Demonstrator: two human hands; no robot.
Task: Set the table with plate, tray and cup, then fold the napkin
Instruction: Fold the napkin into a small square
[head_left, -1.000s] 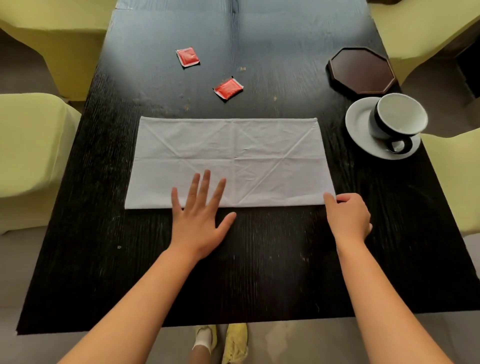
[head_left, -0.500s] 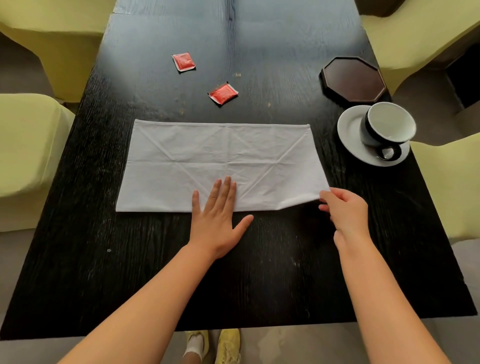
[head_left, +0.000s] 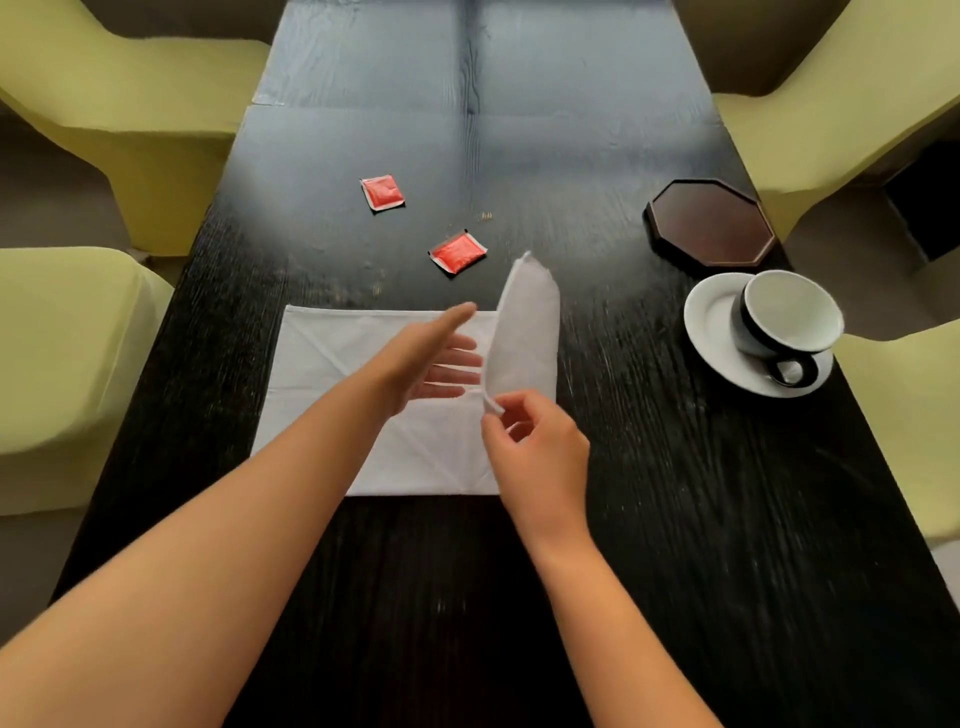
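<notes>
At frame centre on the desk (head_left: 675, 519), my right hand (head_left: 535, 447) pinches the napkin (head_left: 322, 374) end lifted; left hand (head_left: 421, 358) flat, released. I'd match edges before creasing.

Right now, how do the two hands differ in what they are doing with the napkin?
The right hand pinches a corner of the white napkin and holds that end lifted off the table; the left hand pinches nothing. The right hand's fingers are curled; the left hand's are straight and spread. The right hand is beside the raised flap, the left over the flat part. Both are bare.
</notes>
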